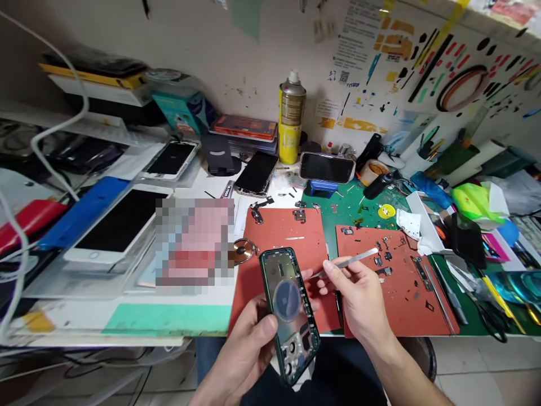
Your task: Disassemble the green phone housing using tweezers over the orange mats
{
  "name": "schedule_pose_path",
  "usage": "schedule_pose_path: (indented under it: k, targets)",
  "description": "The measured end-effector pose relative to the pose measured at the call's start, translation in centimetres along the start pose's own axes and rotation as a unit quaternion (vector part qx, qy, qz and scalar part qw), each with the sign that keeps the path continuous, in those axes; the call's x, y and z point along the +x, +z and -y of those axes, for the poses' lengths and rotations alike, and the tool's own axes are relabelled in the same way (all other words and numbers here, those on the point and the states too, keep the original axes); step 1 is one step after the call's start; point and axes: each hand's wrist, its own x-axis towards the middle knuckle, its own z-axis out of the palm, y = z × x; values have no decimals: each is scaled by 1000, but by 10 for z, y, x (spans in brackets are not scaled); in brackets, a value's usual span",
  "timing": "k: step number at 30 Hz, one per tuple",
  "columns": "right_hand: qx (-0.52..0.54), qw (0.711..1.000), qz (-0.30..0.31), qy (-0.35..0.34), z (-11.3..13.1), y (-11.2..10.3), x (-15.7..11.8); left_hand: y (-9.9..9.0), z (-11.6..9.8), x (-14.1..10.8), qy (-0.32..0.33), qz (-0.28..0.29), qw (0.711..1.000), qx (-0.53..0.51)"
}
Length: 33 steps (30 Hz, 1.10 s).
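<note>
My left hand grips a dark green phone housing by its left side. The housing is tilted, its inside facing me, with a round disc in the middle and camera openings at the lower end. In my right hand is a pair of metal tweezers, pinched between thumb and fingers. Their one end reaches toward the housing's right edge; I cannot tell whether it touches. Below lie a left red mat and a right red mat, the latter strewn with small phone parts. A round copper coil rests beside the left mat.
A yellow spray can stands by the wall. Near it a phone leans on a blue stand. White-framed phone screens lie on the left. Black scissors and a pen-like tool lie at the right. The bench's front edge is close.
</note>
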Motion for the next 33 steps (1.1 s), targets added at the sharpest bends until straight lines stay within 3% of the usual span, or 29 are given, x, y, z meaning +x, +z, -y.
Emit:
schedule_pose_path:
  k: [18,23,29,33]
  targets:
    - [12,999,-7,41,4,9,4,-1,1,-1,1,-5,1000,29]
    - [1,1000,-10,13,2,4,4,-1,2,-2,5,-18,1000,20]
    - [-78,993,-40,-73,10,-8,-11,4,4,9,59,64,995,56]
    - [-158,982,-5,-104,18,-12,-27,9,0,14,77,95,988,95]
